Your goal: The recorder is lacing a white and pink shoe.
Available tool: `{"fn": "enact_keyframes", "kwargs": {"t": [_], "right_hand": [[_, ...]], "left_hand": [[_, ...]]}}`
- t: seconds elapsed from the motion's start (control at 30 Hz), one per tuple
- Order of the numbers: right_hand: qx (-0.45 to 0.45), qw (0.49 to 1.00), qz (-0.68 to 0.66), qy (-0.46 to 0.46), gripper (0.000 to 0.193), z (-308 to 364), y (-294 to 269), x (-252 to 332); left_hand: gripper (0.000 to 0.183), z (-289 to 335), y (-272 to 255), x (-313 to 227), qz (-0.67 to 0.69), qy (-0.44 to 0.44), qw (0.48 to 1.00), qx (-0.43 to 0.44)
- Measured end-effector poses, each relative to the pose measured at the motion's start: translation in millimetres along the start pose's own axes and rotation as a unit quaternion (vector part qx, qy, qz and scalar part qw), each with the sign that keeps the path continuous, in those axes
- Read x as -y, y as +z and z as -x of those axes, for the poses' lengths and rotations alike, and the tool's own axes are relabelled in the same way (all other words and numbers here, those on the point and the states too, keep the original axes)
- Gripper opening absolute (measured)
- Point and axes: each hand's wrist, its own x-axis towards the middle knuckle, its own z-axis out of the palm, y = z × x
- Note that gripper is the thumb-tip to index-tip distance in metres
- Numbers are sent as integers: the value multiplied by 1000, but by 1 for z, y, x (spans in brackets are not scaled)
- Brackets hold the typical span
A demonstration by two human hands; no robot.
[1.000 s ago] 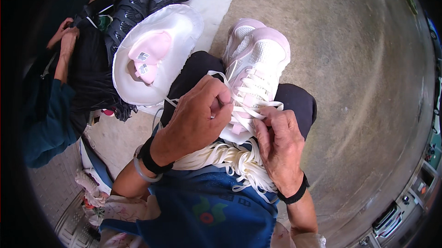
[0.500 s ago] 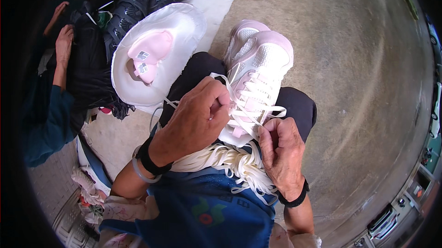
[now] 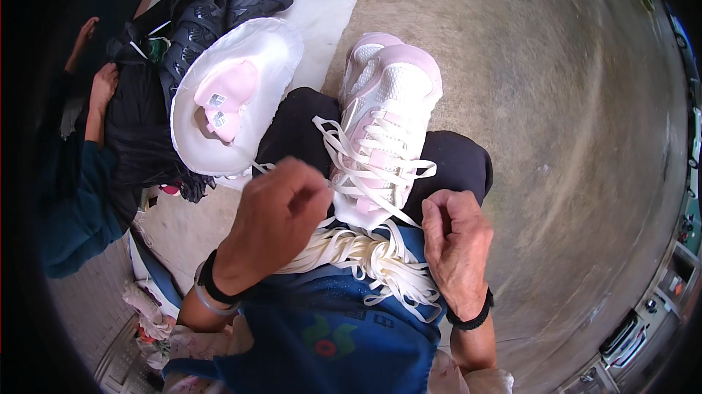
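Note:
On my dark-trousered lap rests a white and pale pink sneaker (image 3: 398, 105), toe pointing away from me, with a second sneaker (image 3: 355, 65) pressed against its left side and partly hidden. White shoelaces (image 3: 373, 163) cross its tongue, with a loop to either side. My left hand (image 3: 274, 226) hovers beside the heel, blurred, its fingers curled; whatever they may hold is hidden. To the right of the heel, my right hand (image 3: 457, 244) has its thumb and forefinger pinched together with nothing visible between them. One lace end lies close to that thumb. A bundle of cream laces (image 3: 373, 255) lies across my blue apron (image 3: 329, 343).
At left stands a white oval bowl-like thing (image 3: 274, 46) holding pink padded pieces (image 3: 227, 101) with small labels. Black shoes (image 3: 194, 28) and dark laces (image 3: 150, 130) lie beyond it. A person in a dark green sleeve (image 3: 80, 204) works at far left. Concrete floor (image 3: 526, 65) stretches right.
Both hands have drawn back from the laces, the left toward me and to the left, the right slightly outward. The lace at the right thumb and forefinger appears let go.

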Motion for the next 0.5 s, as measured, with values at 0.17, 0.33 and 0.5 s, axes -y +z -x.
{"fn": "enact_keyframes", "kwargs": {"t": [0.17,0.33,0.5], "right_hand": [[27,999,-15,-31,9,8,-1,3],[-27,998,-46,-23,10,7,-8,-3],[-17,998,-59,-16,9,11,-17,-5]], "left_hand": [[24,23,9,3,180,-235,934,202],[30,29,35,18,294,-270,899,182],[34,31,44,23,424,-322,837,126]]}}
